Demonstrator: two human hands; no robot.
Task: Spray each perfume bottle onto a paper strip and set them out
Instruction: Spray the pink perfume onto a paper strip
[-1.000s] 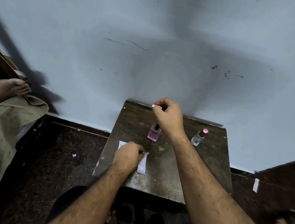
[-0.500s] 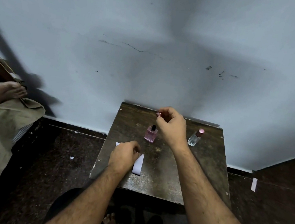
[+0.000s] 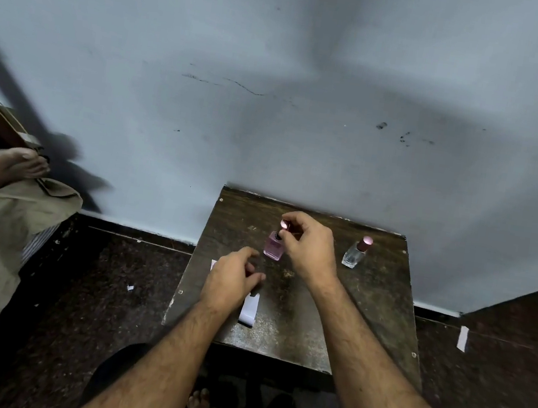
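— Head view first: what do you see on the small table (image 3: pixel 293 338)?

— A pink perfume bottle (image 3: pixel 274 247) stands upright near the far side of the dark, scratched top. Its black nozzle is uncovered. Well to the right of it stands a clear bottle (image 3: pixel 354 254) with a pink cap still on.

— And the right hand (image 3: pixel 310 244)?

— It is just beside the pink bottle, on its right and a little above. The fingertips pinch a small pink cap (image 3: pixel 284 224), which is directly over the nozzle and very close to it. I cannot tell if they touch.

— The left hand (image 3: pixel 232 280)?

— It lies nearer to the person, in front of the pink bottle, with the fingers loosely curled. I cannot tell whether it grips anything. A white paper strip (image 3: pixel 249 308) comes out from under it toward the near edge, and a small white corner (image 3: pixel 213 264) shows at its left side.

— Anything around the table?

— The wall (image 3: pixel 275 101) is pale blue, the floor (image 3: pixel 91 300) is dark. One more paper piece (image 3: pixel 463 338) lies on the floor at the right.
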